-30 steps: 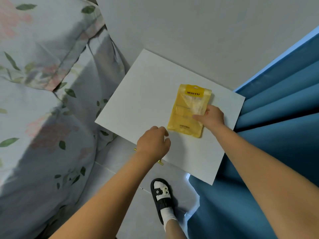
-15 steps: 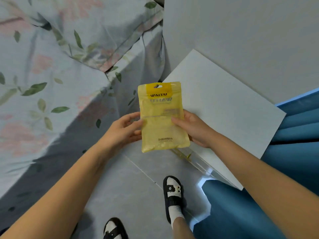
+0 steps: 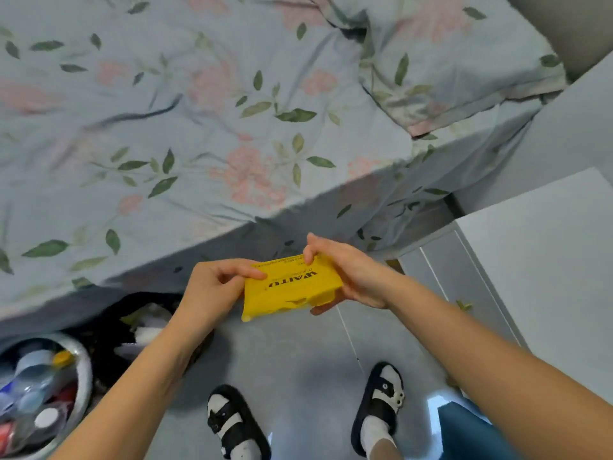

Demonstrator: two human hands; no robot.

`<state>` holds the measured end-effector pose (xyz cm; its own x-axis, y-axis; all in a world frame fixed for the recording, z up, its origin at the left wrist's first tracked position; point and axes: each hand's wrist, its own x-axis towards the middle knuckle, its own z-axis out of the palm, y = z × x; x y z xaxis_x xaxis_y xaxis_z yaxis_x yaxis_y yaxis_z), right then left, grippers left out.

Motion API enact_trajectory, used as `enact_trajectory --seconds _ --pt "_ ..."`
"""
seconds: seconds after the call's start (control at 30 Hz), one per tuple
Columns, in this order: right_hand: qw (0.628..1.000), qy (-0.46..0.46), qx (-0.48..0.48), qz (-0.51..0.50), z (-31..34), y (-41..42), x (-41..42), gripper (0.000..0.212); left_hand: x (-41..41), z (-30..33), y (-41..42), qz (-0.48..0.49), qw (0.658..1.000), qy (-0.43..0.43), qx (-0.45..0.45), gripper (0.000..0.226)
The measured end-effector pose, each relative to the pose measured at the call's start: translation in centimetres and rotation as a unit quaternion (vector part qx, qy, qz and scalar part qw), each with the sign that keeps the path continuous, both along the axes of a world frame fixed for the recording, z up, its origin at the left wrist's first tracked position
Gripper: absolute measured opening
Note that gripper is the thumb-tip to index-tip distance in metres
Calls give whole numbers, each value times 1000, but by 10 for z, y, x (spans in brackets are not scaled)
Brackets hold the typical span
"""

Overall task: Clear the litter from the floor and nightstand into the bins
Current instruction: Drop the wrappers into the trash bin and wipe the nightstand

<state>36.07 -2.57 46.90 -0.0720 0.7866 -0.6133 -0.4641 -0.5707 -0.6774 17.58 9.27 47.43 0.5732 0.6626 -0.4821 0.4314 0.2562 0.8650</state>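
Note:
A yellow plastic packet (image 3: 292, 290) with black lettering is folded over and held above the floor in front of me. My left hand (image 3: 215, 290) pinches its left end. My right hand (image 3: 345, 273) grips its right end, thumb on top and fingers under it. At the lower left stands a white-rimmed bin (image 3: 83, 370) with bottles in it. Beside that bin, a black bin (image 3: 109, 327) holding pale wrappers sits partly behind my left forearm. The white nightstand (image 3: 544, 260) is at the right.
The bed with a floral cover (image 3: 199, 127) fills the upper half, its edge overhanging the bins. My two feet in black-and-white sandals (image 3: 381, 403) stand on the grey tiled floor. A blue curtain (image 3: 464, 429) hangs at the lower right.
The packet was lifted off the nightstand, taken in both hands and folded over. My view swung left from the nightstand to the bed and bins.

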Motion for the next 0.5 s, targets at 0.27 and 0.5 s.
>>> enact_trajectory --seconds 0.27,0.5 --pt "966 -232 75 82 -31 100 -130 36 -144 -26 50 158 969 -37 -187 26" --pt "991 -107 15 81 -66 150 -241 21 -241 -66 64 278 957 27 -76 16"
